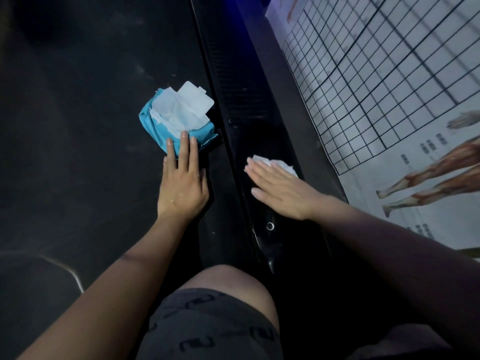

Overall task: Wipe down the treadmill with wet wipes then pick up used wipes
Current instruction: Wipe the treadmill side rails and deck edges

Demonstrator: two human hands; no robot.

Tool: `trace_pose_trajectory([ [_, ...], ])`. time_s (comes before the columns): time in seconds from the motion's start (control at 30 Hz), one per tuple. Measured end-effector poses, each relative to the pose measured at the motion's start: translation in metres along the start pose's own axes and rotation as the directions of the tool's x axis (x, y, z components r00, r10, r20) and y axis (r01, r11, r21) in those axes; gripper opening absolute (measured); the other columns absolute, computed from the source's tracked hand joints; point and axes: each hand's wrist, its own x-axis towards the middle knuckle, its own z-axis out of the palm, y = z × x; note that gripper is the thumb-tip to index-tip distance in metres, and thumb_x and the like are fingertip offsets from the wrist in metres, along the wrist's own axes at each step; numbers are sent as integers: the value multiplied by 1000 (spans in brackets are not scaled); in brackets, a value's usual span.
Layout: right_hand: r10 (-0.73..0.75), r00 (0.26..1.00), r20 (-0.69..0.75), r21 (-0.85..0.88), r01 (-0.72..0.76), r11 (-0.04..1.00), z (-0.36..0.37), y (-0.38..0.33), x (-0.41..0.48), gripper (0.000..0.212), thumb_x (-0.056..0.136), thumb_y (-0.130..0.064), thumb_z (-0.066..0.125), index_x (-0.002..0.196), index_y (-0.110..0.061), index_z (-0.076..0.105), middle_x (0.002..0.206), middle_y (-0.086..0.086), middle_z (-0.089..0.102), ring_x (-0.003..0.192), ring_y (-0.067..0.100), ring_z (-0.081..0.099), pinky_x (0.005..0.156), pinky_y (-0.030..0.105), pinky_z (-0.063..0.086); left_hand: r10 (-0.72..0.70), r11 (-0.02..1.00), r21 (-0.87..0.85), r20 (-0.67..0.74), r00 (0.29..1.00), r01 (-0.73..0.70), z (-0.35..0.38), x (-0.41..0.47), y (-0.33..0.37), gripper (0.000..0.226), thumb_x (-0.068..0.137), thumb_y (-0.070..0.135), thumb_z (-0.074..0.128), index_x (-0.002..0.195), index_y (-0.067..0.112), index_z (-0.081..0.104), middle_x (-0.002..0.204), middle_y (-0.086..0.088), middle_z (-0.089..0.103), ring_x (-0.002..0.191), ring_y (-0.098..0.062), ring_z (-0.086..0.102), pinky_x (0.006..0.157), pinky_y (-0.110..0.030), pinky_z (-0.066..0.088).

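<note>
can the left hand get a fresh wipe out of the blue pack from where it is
Probably yes: the left hand rests its straight fingers on the blue pack, the lid is flipped open, and a wipe sticks out just past the fingertips, nothing between.

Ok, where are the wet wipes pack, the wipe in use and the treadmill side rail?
wet wipes pack (176, 119): head view, white opening at its middle.
wipe (284, 165): head view, crumpled white part left uncovered.
side rail (262, 136): head view, bare glossy black stretch.

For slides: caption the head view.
Right hand presses crumpled white wipe on black treadmill rail; left hand touches blue wipes pack.
</note>
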Motion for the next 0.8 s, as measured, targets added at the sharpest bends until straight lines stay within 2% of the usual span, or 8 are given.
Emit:
trace_pose_trajectory([
  [0.1, 12, 1000, 8, 36, -12, 999, -17, 9, 48, 63, 107, -54, 12, 161, -25, -1, 167, -12, -13, 150, -3, -19, 125, 32, -12, -5, 1000, -25, -17, 1000, 4, 3, -1, -2, 72, 106, 22, 43, 164, 3, 5, 173, -11, -5, 158, -38, -7, 126, -57, 19],
  [0.23, 71, 996, -53, 21, -70, 997, -41, 20, 94, 58, 109, -46, 12, 162, -25, -1, 168, -11, -9, 152, 1, -11, 125, 29, -9, -13, 999, -43, -28, 1000, 12, 4, 1, -2, 72, 106, 20, 42, 164, 4, 3, 173, -10, -3, 159, -37, -6, 127, -55, 18],
  [0.37, 148, 981, -127, 80, -139, 987, -40, 29, 91, 55, 111, -38, 15, 162, -23, 3, 169, -9, -3, 154, 3, -5, 126, 28, -6, -16, 998, -55, -26, 1000, 14, 3, 1, -3, 71, 106, 19, 41, 164, 4, 2, 173, -11, -1, 159, -37, -5, 128, -53, 17],
  [0.43, 153, 975, -159, 136, -132, 982, -33, 34, 73, 53, 111, -32, 22, 162, -23, 12, 169, -9, 4, 154, 3, -1, 125, 25, -8, -19, 998, -54, -27, 999, 18, 2, 1, -3, 71, 106, 18, 41, 164, 4, 3, 173, -11, 0, 159, -37, -5, 128, -52, 16],
  [0.53, 76, 987, -139, 249, -40, 968, -21, 31, 31, 52, 106, -29, 29, 157, -21, 33, 166, -7, 21, 154, 6, 10, 127, 32, 0, -28, 999, -39, -25, 999, 27, 1, 1, -1, 70, 106, 20, 39, 164, 4, 2, 173, -11, 0, 159, -37, -5, 129, -51, 15],
  [0.63, -94, 993, -72, 297, 112, 948, 6, 4, -27, 51, 100, -25, 38, 149, -17, 48, 160, -6, 34, 152, 7, 21, 123, 18, 3, -25, 999, -22, -23, 999, 24, 0, 1, 0, 70, 107, 21, 38, 164, 3, 2, 173, -12, 0, 159, -38, -5, 129, -51, 13],
  [0.7, -232, 971, -64, 297, 241, 924, 29, -16, -60, 53, 92, -15, 42, 144, -14, 55, 155, -3, 43, 149, 8, 29, 124, 22, 9, -19, 1000, -9, -25, 1000, 19, 0, 1, 0, 70, 107, 21, 39, 164, 2, 3, 173, -12, 1, 159, -38, -5, 129, -51, 13],
  [0.8, -277, 956, -94, 355, 292, 888, 40, -15, -78, 52, 91, 3, 45, 136, -15, 63, 147, -6, 52, 144, 3, 38, 125, 29, 21, -26, 1000, -7, -23, 999, 26, -1, 0, 0, 70, 107, 21, 40, 164, 3, 3, 173, -12, 1, 159, -38, -4, 129, -52, 15],
])
